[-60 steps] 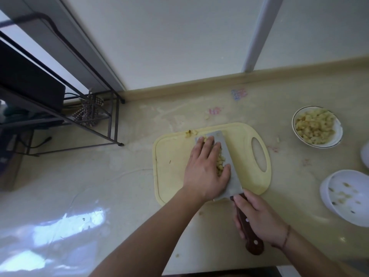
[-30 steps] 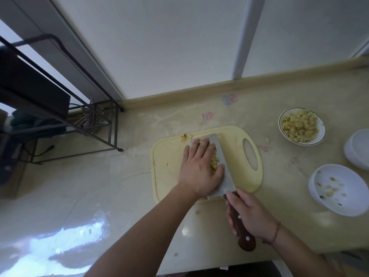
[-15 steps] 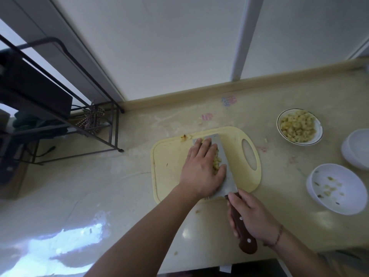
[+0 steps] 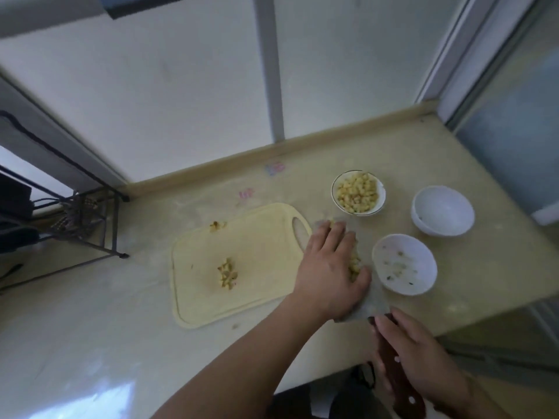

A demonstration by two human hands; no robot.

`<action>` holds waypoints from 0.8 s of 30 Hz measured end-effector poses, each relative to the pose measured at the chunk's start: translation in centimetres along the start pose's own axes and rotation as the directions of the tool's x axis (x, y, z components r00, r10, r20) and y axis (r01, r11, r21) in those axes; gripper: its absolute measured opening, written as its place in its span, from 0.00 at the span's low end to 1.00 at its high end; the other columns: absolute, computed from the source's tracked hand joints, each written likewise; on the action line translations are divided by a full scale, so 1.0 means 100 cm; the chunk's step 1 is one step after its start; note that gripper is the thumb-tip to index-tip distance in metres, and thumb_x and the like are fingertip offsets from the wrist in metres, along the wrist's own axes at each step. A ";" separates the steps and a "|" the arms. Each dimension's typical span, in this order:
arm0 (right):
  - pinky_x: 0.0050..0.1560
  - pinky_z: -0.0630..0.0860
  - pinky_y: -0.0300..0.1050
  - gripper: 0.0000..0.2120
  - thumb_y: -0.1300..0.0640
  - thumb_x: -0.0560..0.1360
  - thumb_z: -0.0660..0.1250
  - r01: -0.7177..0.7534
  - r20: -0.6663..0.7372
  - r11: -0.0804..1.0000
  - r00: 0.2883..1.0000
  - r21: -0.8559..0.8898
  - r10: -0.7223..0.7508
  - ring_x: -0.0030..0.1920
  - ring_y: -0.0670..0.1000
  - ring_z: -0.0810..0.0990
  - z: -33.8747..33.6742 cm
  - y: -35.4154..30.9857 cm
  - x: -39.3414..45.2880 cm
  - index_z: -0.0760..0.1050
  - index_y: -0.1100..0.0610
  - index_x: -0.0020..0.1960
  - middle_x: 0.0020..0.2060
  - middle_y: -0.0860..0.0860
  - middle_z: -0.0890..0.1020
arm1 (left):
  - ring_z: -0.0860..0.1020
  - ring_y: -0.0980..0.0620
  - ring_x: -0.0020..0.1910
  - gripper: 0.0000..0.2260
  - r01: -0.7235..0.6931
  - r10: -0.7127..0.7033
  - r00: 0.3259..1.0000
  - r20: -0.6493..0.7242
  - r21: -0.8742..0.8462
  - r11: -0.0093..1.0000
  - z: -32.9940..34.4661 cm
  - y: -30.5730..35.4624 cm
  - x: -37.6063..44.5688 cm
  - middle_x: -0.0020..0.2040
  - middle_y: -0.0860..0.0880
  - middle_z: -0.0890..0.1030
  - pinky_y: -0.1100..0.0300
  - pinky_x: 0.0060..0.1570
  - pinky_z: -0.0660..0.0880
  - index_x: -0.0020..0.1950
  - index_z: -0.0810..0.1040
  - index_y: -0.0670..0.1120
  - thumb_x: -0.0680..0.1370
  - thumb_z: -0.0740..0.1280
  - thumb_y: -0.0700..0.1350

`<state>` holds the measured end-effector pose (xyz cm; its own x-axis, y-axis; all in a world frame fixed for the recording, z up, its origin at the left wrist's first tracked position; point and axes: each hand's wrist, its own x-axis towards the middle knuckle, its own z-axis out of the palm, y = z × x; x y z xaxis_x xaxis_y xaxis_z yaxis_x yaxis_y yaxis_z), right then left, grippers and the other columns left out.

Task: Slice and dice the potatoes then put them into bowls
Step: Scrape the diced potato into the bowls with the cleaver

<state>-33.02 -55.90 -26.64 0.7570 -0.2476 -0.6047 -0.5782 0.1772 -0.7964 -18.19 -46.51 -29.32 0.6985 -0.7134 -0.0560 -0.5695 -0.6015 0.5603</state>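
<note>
My right hand [image 4: 417, 355] grips the brown handle of a cleaver [image 4: 393, 376], whose blade is lifted off the cutting board [image 4: 257, 285] and carries diced potato [image 4: 354, 264]. My left hand [image 4: 329, 267] lies flat over those dice, fingers straight, pressing them against the blade. The load hangs just left of a white bowl [image 4: 405, 264] holding a few scraps. A small heap of dice [image 4: 227, 273] stays on the board's middle, and a few bits [image 4: 217, 225] lie at its far edge. A gold-rimmed bowl [image 4: 358, 192] behind is full of diced potato.
A second white bowl [image 4: 443, 210] stands at the right, near the counter's end. A black wire rack [image 4: 75, 225] stands at the left on the counter. The counter's front edge runs just under my right hand.
Both hands have lifted the blade with its dice off the board and carried it right, up beside the near white bowl. A small heap stayed behind on the board. The view has swung right.
</note>
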 end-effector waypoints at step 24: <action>0.20 0.66 0.38 0.15 0.54 0.82 0.57 -0.231 0.056 0.955 0.973 0.185 0.224 0.18 0.53 0.70 -0.096 0.014 -0.037 0.67 0.64 0.43 0.24 0.63 0.73 | 0.63 0.43 0.76 0.24 -0.028 0.040 0.978 0.203 -0.062 0.998 0.080 0.080 0.037 0.74 0.44 0.72 0.56 0.77 0.53 0.71 0.75 0.42 0.80 0.64 0.55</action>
<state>-39.56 -63.92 -25.42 0.6241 -0.1474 -0.7673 -0.6708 0.4023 -0.6230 -23.64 -56.83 -31.69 0.5730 -0.7947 -0.2002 -0.5607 -0.5583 0.6115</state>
